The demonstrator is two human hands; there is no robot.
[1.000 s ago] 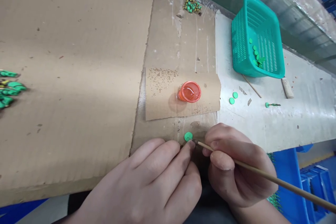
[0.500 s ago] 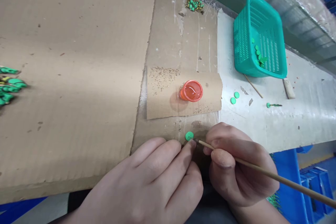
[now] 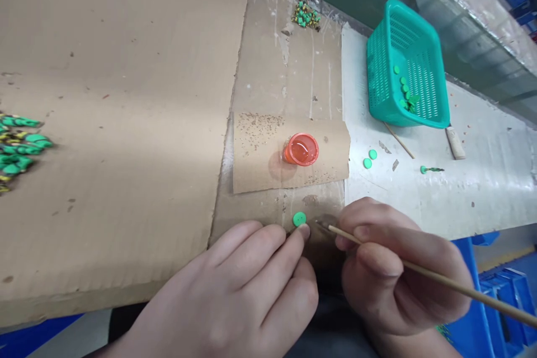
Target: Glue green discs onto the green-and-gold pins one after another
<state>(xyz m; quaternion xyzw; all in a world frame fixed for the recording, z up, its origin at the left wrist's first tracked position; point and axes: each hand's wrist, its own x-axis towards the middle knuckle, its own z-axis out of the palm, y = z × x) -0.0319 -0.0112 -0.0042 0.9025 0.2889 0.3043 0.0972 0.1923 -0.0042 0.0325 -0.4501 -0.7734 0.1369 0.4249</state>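
A small green disc point(image 3: 299, 219) with tiny dark dots on it lies on the cardboard near its front edge. My left hand point(image 3: 239, 279) rests flat beside it, fingers stretched out, with one fingertip touching the disc's lower edge. Just to the right, my right hand point(image 3: 398, 263) pinches a thin wooden paintbrush point(image 3: 346, 235). The brush's dark, fine tip points left and is a short gap away from the disc. Beyond both hands, a small red cup point(image 3: 302, 151) of liquid stands on a loose cardboard piece point(image 3: 251, 176) sprinkled with tiny specks.
A teal basket point(image 3: 377, 78) at the back right contains several green discs. Two loose green discs point(image 3: 370, 159), a thin stick point(image 3: 399, 141) and a green-headed piece point(image 3: 431, 170) lie on the white surface. Green-and-yellow pieces are heaped at the back point(image 3: 306, 14) and far left point(image 3: 20, 148).
My right hand has drawn the brush tip to the right, away from the green disc. More dark dots show on the disc. My left fingertip stays at its edge.
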